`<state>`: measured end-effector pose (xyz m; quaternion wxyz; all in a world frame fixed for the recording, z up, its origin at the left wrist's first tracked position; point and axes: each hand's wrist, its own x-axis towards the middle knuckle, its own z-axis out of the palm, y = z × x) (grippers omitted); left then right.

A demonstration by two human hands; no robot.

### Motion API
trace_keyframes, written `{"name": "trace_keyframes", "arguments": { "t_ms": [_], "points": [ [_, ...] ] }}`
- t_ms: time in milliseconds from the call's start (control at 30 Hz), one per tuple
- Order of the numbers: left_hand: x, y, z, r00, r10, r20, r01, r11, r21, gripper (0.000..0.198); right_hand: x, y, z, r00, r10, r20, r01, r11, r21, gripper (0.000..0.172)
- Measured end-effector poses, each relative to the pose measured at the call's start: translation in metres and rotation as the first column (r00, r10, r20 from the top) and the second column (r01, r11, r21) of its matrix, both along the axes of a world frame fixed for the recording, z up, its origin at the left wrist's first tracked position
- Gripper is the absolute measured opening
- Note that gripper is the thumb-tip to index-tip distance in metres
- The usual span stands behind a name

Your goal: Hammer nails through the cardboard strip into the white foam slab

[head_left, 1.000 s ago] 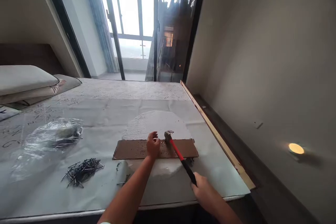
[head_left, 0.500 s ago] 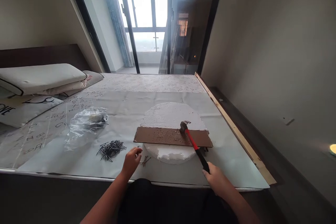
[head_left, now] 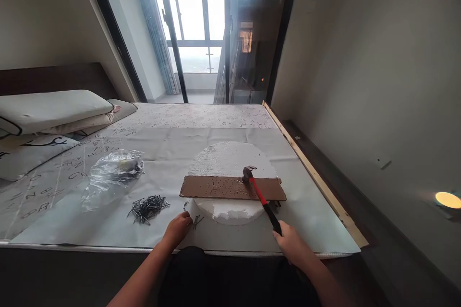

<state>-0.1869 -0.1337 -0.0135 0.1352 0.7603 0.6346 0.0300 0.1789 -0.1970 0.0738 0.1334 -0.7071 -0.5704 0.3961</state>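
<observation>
Our right hand (head_left: 293,244) wraps red hammer (head_left: 259,196) low on handle, head resting on cardboard strip (head_left: 216,188) across foam disc (head_left: 226,158). Left hand (head_left: 176,229) curled beside loose nails (head_left: 196,222), pinch unclear. Low grip suits clean strikes.

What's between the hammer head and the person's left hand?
The head view shows the cardboard strip, then the white foam disc, between the hammer head and left hand.

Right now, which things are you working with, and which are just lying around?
Working with: hammer in the right hand, nails by the left hand, cardboard strip, white foam circle.
Just lying around: pillow, plastic bag, wooden strip.
</observation>
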Motion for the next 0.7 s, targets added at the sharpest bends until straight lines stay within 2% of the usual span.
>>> {"name": "trace_keyframes", "arguments": {
  "t_ms": [100,200,267,367,533,700],
  "points": [
    [-0.002,-0.001,0.012,0.992,-0.066,0.112,0.050,0.989,0.140,0.024,0.002,0.002,-0.005,1.000,-0.012,-0.015,0.012,1.000,-0.002,0.014],
    [0.010,0.000,0.033,0.956,-0.095,0.277,0.016,0.962,0.272,0.021,0.005,0.004,-0.013,0.998,-0.003,-0.057,0.006,0.999,0.038,0.018],
    [0.030,0.007,0.048,0.917,-0.096,0.387,-0.032,0.950,0.311,0.018,0.008,0.003,-0.017,0.997,0.012,-0.076,-0.005,0.996,0.084,0.022],
    [0.074,0.031,0.062,0.852,-0.070,0.518,-0.093,0.955,0.281,0.018,0.012,-0.002,-0.017,0.998,0.005,-0.070,0.005,0.990,0.139,0.026],
    [0.148,0.081,0.064,0.831,-0.065,0.552,-0.126,0.945,0.301,0.016,0.022,-0.010,-0.006,0.996,-0.017,-0.088,0.033,0.983,0.181,0.033],
    [0.187,0.111,0.057,0.829,-0.074,0.555,-0.078,0.966,0.246,0.017,0.034,-0.012,-0.002,0.995,-0.002,-0.104,0.021,0.982,0.188,0.037]
  ]
}}
